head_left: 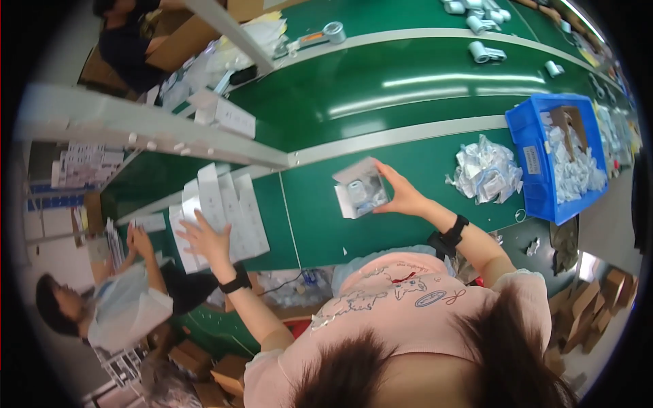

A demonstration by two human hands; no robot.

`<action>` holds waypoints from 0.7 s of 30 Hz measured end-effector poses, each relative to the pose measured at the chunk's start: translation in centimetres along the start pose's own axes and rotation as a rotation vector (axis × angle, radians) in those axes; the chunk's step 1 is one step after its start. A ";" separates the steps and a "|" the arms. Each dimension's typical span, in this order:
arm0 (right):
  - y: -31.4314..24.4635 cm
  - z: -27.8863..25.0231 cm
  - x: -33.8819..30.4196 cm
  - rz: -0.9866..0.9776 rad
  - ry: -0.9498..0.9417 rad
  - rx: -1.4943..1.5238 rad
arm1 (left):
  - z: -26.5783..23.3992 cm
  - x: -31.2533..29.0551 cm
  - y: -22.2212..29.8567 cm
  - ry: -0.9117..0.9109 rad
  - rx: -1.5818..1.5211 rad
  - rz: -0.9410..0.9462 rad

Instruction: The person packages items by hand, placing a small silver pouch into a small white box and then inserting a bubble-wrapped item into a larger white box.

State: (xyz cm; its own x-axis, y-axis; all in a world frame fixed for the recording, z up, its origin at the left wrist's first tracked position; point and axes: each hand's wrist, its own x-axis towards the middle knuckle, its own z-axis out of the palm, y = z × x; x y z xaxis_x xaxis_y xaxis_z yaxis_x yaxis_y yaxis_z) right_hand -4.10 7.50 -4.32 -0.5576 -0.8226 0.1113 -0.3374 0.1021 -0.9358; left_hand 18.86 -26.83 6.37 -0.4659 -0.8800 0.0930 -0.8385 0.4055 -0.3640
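Note:
My right hand (406, 192) grips a small open white box (347, 201) over the green table. Inside that box lies a pale blue-and-white part (360, 190), partly covered by what looks like clear plastic wrap. My left hand (206, 239) is spread flat against a row of white boxes (235, 216) at the left, fingers apart. To the right of the held box sits a heap of clear-bagged parts (484, 170). Beside the heap stands a blue plastic bin (534, 163) with more bagged pieces and a cardboard piece in it.
A white metal post and rail (156, 139) cross the left side. Beyond the table's raised edge runs a green belt (381, 88) carrying pale blue parts (486, 52). A white carton (224, 114) stands near the post. A co-worker (126, 299) sits at the left; cardboard boxes (592, 306) lie lower right.

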 end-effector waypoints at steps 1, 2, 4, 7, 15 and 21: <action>-0.1 -0.2 1.3 0.019 0.003 0.084 | 1.3 0.6 -1.3 -0.023 0.017 0.003; 0.0 -0.3 3.0 0.035 0.006 0.169 | 2.8 1.0 -2.3 -0.044 0.035 0.008; 0.8 -1.7 5.8 0.068 0.061 0.229 | 1.7 0.2 -1.3 -0.164 -0.088 -0.041; 2.3 -5.7 10.4 0.037 0.363 0.225 | -4.0 -4.9 -0.2 -0.300 -0.396 0.168; 8.4 -10.6 16.4 -0.006 0.611 -0.010 | -2.1 -13.0 13.2 -0.436 -0.773 0.753; 6.1 -13.1 8.3 -0.020 0.448 -0.159 | 1.5 -17.4 21.8 -0.172 -0.462 0.911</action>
State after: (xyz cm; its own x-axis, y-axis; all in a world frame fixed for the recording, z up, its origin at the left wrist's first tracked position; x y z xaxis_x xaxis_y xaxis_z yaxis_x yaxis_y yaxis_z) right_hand -20.70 8.67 -4.72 -0.8103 -0.5063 0.2949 -0.4439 0.2018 -0.8731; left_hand 9.08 -3.05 -4.60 -0.9617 -0.2008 -0.1864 -0.2320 0.9588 0.1640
